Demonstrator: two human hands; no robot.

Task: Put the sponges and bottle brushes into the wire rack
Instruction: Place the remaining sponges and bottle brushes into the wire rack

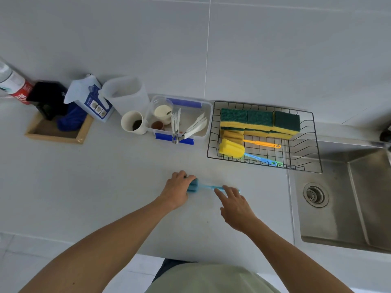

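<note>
item: blue bottle brush (208,186) lying on the countertop (127,176), left hand (176,190) curled around its sponge head, right hand (233,203) open with fingertips on the handle; risk: a loose two-handed lift could drop it short of the wire rack (317,153).

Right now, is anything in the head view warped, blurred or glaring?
Head view: wide-angle bending curves the counter edge and sink; light is soft and even, no strong glare; both hands, left hand and right hand, and the blue bottle brush look sharp.

Pale tiled wall (190,39), grey countertop (105,187), steel sink (349,197) at right
</note>
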